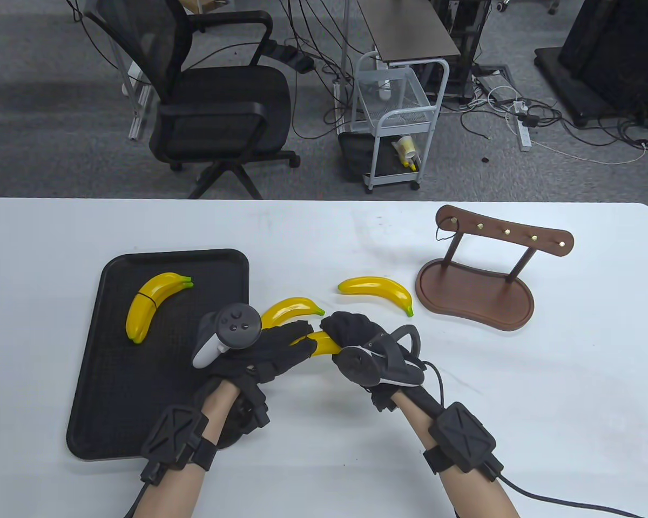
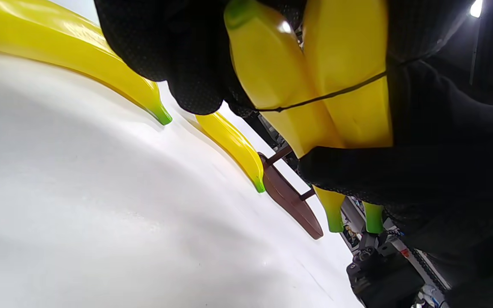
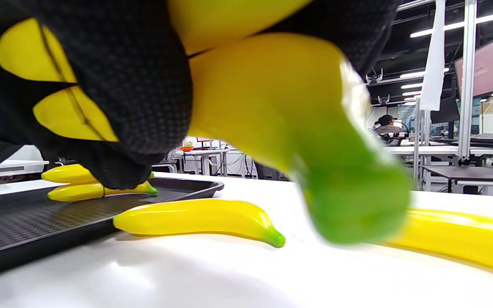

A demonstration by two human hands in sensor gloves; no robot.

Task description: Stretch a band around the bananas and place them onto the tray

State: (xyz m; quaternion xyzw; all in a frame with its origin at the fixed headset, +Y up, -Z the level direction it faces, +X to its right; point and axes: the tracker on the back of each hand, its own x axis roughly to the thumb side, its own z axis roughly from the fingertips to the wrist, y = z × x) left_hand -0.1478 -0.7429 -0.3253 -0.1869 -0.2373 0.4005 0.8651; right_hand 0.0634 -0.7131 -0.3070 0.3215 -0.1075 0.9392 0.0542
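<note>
Both gloved hands hold a pair of yellow bananas (image 1: 322, 344) just above the table, right of the black tray (image 1: 102, 388). My left hand (image 1: 287, 340) grips them from the left, my right hand (image 1: 345, 327) from the right. In the left wrist view a thin black band (image 2: 332, 92) runs across the two held bananas (image 2: 315, 81). A banded pair of bananas (image 1: 152, 303) lies on the tray. Two loose bananas lie on the table: one (image 1: 290, 310) by the tray, one (image 1: 380, 288) farther right.
A brown wooden hook stand (image 1: 478, 286) with brass pegs and one thin band hanging at its left end stands at the right. The white table (image 1: 572, 404) ends at the far edge; beyond it stand an office chair (image 1: 216, 102) and a white cart (image 1: 397, 118).
</note>
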